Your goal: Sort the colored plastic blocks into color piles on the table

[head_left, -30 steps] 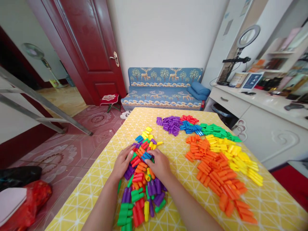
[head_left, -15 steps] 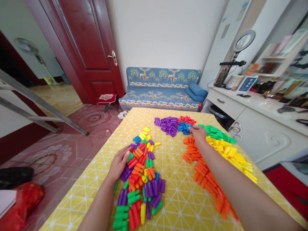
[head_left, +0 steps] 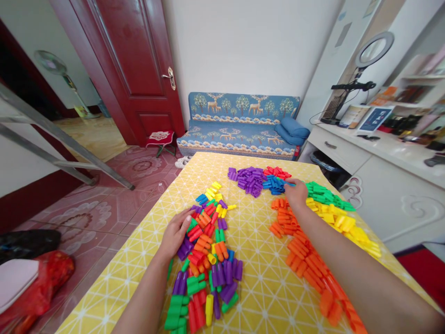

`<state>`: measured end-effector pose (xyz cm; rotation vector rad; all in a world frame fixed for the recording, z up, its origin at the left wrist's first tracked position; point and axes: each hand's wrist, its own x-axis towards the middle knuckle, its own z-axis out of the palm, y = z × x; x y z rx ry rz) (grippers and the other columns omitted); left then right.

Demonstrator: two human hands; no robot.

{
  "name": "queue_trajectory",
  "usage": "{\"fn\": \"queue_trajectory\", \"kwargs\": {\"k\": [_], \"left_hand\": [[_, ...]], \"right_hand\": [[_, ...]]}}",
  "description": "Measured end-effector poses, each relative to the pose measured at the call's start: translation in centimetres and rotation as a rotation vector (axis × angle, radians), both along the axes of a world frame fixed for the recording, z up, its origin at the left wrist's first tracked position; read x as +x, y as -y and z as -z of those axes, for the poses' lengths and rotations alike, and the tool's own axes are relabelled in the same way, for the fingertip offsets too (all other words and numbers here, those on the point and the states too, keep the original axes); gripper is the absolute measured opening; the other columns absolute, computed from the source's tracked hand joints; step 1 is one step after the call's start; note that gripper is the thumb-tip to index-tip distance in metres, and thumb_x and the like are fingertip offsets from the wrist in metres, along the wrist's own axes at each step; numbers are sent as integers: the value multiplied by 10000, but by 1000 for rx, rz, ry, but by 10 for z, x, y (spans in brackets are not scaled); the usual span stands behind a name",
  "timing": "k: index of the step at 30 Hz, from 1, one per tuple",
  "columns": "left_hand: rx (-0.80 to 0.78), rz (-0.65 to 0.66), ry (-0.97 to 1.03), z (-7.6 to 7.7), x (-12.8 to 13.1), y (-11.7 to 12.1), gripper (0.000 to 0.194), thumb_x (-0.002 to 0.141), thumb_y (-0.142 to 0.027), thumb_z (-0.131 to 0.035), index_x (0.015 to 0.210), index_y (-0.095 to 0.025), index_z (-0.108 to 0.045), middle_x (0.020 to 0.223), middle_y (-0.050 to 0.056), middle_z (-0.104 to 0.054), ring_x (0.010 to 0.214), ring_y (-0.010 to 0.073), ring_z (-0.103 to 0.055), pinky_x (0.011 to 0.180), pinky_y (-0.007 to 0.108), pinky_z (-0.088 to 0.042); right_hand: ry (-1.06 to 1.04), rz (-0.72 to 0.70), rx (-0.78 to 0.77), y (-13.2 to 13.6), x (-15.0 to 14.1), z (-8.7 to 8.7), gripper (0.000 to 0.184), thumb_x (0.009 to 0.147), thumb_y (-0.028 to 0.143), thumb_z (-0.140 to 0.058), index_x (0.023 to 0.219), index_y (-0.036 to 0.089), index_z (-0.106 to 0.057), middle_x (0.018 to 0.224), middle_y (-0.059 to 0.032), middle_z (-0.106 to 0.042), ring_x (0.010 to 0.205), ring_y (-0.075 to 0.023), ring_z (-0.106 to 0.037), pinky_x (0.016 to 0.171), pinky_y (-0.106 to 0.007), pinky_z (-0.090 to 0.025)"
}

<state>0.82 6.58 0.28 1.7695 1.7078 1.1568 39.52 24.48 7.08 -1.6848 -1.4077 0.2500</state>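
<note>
From the head camera, a yellow cloth with thin white triangle lines point(head_left: 257, 250) covers the table. Behind it are a blue sofa with deer and trees point(head_left: 236, 132), a shiny dark red door point(head_left: 132, 60) and a plain white wall point(head_left: 250, 46). A white desk with curly shapes point(head_left: 375, 185) stands on the right.

The left hand point(head_left: 176, 232) rests at the left edge of a mixed pile of small coloured tubes point(head_left: 203, 243), thumb loosely apart from the fingers. The right hand point(head_left: 295, 191) reaches to the pile of blue tubes point(head_left: 273, 184), its fingers close together. A blue tube is at the fingertips, but I cannot tell if they pinch it.

The pile of purple tubes point(head_left: 251, 181) and pile of red tubes point(head_left: 276, 173) are just beside the blue ones. The pile of green tubes point(head_left: 325, 195), pile of yellow tubes point(head_left: 342, 222) and pile of orange tubes point(head_left: 306, 262) lie near the right arm. The tubes look smooth, like plastic, and some are joined side by side
</note>
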Motion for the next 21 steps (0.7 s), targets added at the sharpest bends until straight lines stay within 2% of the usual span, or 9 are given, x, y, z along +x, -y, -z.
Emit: {"fn": "queue_trajectory", "kwargs": {"k": [2, 5, 6, 7, 9, 11, 13, 18, 21], "left_hand": [[-9, 0, -9, -1, 0, 0, 493, 944, -510, -365, 1242, -212, -621, 1378, 70, -545, 1302, 248, -458, 1129, 452, -308], [-10, -2, -14, -2, 1, 0, 507, 944, -517, -358, 1249, -204, -616, 1380, 74, -543, 1306, 250, -454, 1128, 448, -306], [-7, -3, -14, -2, 1, 0, 508, 943, -519, -359, 1246, -205, -618, 1377, 74, -546, 1303, 250, -457, 1127, 447, -308], [-4, -4, -14, -2, 1, 0, 506, 942, -520, -361, 1243, -206, -621, 1375, 74, -547, 1299, 250, -462, 1125, 445, -311], [-1, -8, -14, -3, 1, 0, 503, 941, -520, -363, 1240, -211, -624, 1373, 71, -550, 1289, 251, -472, 1119, 444, -320], [-2, -14, -16, -2, 1, 1, 503, 940, -523, -364, 1241, -215, -624, 1367, 71, -555, 1279, 254, -482, 1112, 447, -329], [-3, -17, -21, -3, 1, 1, 506, 938, -526, -365, 1239, -215, -626, 1360, 72, -562, 1276, 257, -485, 1109, 449, -333], [7, -15, -38, -4, 2, 1, 499, 938, -525, -367, 1220, -217, -641, 1350, 69, -571, 1280, 252, -478, 1111, 446, -326], [14, -10, -29, -3, 2, 1, 503, 934, -529, -369, 1214, -214, -643, 1356, 71, -566, 1279, 254, -481, 1112, 446, -327]], "right_hand": [[-15, -139, -34, 26, -26, 0, 298, 735, 229, -532, 962, 127, -694, 956, -107, -706, 763, -206, -645, 739, -340, -498], [4, -515, -144, 88, -70, 4, 201, 682, 232, -638, 866, 215, -718, 875, -12, -708, 658, -147, -619, 646, -259, -492], [38, -729, -217, 112, -83, 5, 220, 683, 225, -654, 893, 231, -718, 910, -8, -699, 636, -133, -601, 633, -253, -482], [83, -884, -271, 136, -93, 6, 262, 678, 236, -683, 938, 254, -715, 946, -4, -684, 642, -128, -593, 639, -253, -474], [173, -1013, -332, 179, -107, 7, 401, 648, 254, -745, 1044, 294, -691, 996, -8, -652, 751, -159, -608, 690, -267, -465], [215, -1000, -359, 207, -113, 7, 547, 631, 263, -780, 1157, 319, -639, 1078, -21, -616, 880, -198, -608, 746, -283, -458], [191, -963, -369, 219, -116, 8, 603, 656, 275, -776, 1228, 321, -588, 1144, -34, -586, 957, -216, -596, 782, -292, -454], [97, -839, -259, 202, -127, 19, 245, 851, 292, -593, 1085, 234, -635, 1041, -54, -623, 956, -194, -598, 800, -283, -444], [148, -703, -272, 185, -140, 25, 150, 846, 286, -586, 936, 191, -660, 868, -54, -658, 822, -187, -616, 731, -278, -437]]}}
